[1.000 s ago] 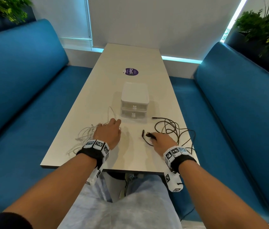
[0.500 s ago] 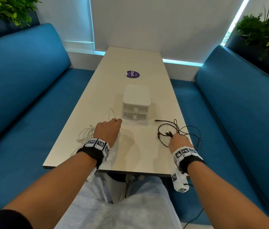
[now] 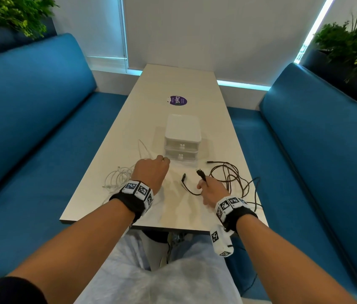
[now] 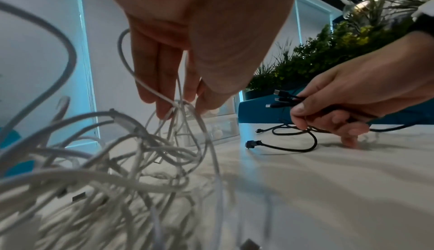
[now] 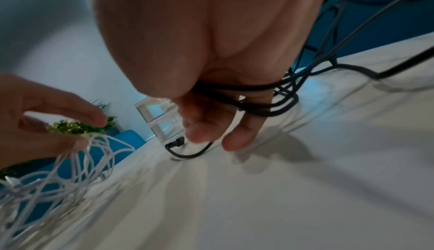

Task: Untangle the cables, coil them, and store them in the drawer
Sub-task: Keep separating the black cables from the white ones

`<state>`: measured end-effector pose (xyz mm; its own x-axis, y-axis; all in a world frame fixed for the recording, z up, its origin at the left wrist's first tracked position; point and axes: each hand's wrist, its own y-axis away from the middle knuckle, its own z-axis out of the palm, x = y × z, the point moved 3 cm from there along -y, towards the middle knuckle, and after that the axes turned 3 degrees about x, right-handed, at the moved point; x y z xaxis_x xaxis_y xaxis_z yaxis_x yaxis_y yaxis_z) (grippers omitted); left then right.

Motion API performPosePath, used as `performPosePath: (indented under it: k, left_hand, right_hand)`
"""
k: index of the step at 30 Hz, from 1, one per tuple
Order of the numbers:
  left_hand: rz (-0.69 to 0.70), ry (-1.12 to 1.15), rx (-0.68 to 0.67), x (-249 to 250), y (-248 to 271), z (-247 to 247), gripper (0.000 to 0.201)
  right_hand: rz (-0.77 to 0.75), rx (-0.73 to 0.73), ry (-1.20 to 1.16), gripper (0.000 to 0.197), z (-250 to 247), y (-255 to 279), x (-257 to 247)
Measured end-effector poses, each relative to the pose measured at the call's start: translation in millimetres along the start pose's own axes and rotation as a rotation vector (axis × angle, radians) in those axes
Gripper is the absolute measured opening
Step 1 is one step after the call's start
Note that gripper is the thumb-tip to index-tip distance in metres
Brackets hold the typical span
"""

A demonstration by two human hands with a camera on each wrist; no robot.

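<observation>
A tangle of white cables [image 3: 118, 177] [image 4: 131, 161] lies on the near left of the table. My left hand [image 3: 151, 172] [image 4: 178, 103] pinches several white strands between thumb and fingertips, lifted a little off the table. Loose loops of black cable [image 3: 232, 178] [image 5: 277, 101] sprawl on the near right. My right hand [image 3: 210, 191] [image 5: 211, 133] grips a bunch of black strands, with the plug ends [image 4: 279, 99] sticking out of the fist. One black end [image 3: 184, 177] lies on the table between my hands. A white two-drawer box [image 3: 183, 140] stands just beyond, both drawers closed.
A purple round sticker [image 3: 178, 100] lies behind the box on the long pale table [image 3: 173, 207]. Blue sofas [image 3: 30, 132] flank both sides. Plants [image 3: 352, 44] stand behind the seat backs. One black loop hangs over the table's right edge.
My right hand moved back left toward the centre, lifting the black plug ends. The left hand stayed on the white cables.
</observation>
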<state>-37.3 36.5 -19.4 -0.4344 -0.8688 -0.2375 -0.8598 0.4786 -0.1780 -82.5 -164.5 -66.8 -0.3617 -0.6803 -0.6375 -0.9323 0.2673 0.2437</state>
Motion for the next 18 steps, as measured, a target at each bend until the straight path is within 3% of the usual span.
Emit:
performPosePath:
  k: [3,5,8,10,12,14,18]
  left_hand:
    - [-0.03,0.124,0.067,-5,-2,0,0.041]
    - [-0.102,0.315,0.105,-10,-6,2,0.027]
    - [-0.17,0.556,0.041,-20,-8,13,0.017]
    - [-0.116,0.574,-0.012,-24,-4,21,0.011]
    - [-0.052,0.546,-0.019,-27,3,24,0.022]
    - [-0.018,0.501,0.018,-28,6,25,0.035]
    - [0.0,0.461,0.081,-29,6,20,0.041]
  right_hand:
    - [-0.063,-0.003,0.081,0.032,0,0,-2]
    - [-0.076,-0.017,0.08,0.032,1,1,-3]
    - [-0.074,-0.035,0.097,0.032,2,0,-5]
    - [-0.071,-0.049,0.101,0.031,4,-1,-5]
    - [-0.08,-0.061,0.104,0.03,5,0,-7]
    - [-0.102,-0.073,0.113,0.03,8,0,-11]
    - [-0.133,-0.112,0.124,0.029,16,1,-18]
